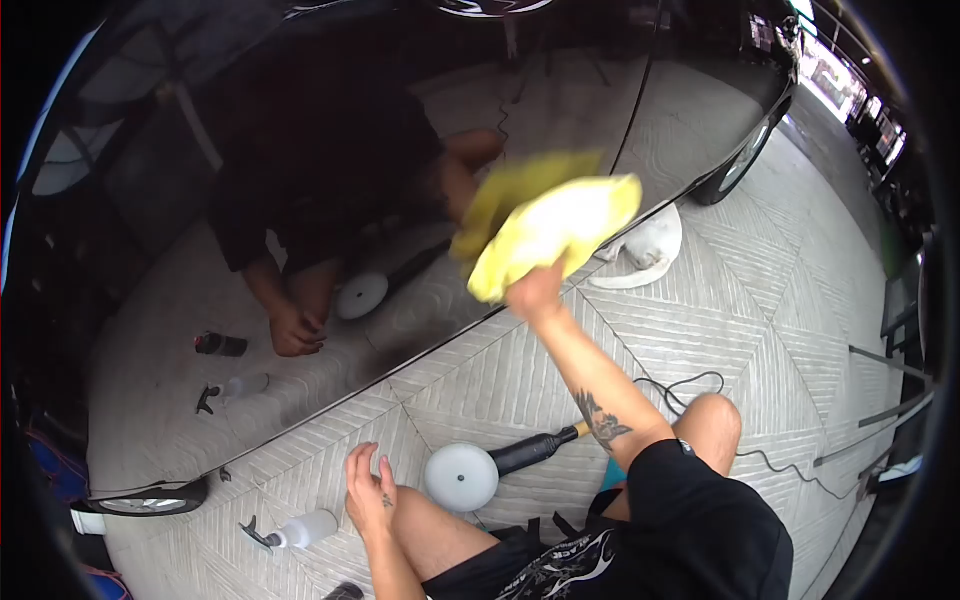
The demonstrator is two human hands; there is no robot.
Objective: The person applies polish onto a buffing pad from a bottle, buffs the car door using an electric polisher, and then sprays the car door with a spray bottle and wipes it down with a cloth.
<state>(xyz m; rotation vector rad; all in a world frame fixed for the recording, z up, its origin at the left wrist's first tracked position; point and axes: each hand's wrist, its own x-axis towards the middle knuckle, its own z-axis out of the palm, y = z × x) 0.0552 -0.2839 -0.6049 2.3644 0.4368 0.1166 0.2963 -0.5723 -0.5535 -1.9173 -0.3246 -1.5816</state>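
Observation:
My right hand (537, 292) is closed round a yellow microfiber cloth (560, 225), held up against or just in front of the glossy dark car door (400, 130). Whether the cloth touches the paint I cannot tell; its reflection shows behind it. Beside my bent knee, my left hand (370, 492) holds nothing, its fingers stretched out. On the floor between my legs lies a polisher (525, 452) with a round white pad (461, 478). Left of my left hand, a spray bottle (303, 530) with a dark trigger head lies on its side.
A white animal (655, 245) lies on the floor by the car's lower edge. A dark cord (770, 462) runs across the patterned tiles (720, 330) at right. Car wheels (745, 165) show at both sides. Thin metal legs (880, 420) stand at far right.

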